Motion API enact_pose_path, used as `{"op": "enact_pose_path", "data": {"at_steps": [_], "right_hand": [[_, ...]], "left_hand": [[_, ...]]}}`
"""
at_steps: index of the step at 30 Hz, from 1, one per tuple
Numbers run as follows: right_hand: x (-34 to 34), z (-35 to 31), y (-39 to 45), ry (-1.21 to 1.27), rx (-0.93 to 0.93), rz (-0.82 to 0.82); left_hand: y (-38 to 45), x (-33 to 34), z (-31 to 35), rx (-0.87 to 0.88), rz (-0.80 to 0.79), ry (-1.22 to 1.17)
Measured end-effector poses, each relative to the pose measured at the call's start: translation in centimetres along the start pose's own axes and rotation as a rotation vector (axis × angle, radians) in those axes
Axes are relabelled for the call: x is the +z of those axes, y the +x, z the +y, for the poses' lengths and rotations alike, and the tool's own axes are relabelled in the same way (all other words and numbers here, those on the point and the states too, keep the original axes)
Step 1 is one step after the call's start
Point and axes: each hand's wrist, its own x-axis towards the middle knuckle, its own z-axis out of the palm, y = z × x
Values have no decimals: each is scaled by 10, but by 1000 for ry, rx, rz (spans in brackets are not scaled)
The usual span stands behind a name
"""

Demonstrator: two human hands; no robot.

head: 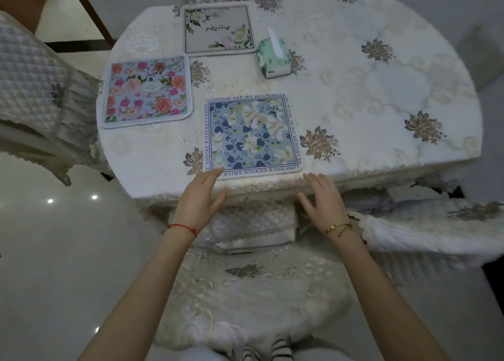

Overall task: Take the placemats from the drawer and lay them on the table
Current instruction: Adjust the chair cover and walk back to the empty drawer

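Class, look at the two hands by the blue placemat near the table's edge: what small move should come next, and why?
Probably draw both hands back. The blue placemat already lies flat on the table, beside the pink placemat and the cream placemat. The left hand and right hand are open, holding nothing.

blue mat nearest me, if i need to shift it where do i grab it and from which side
Take the blue mat by its near edge, coming from your own side. It lies flat on the table, so a top grab finds no hold; pinch the near corners, thumb under. That edge sits close to the table rim, right by your left hand and right hand, both open.
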Motion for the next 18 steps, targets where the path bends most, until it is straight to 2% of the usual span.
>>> {"op": "enact_pose_path", "data": {"at_steps": [7,12,18], "right_hand": [[-29,-5,-89,103,31,118],[-36,-7,-158,107,128,199],[-34,-38,-244,69,345,344]], "left_hand": [[-49,-24,41,98,102,-7],[-77,-29,55,182,24,-13],[-96,-34,59,391,-86,-14]]}}
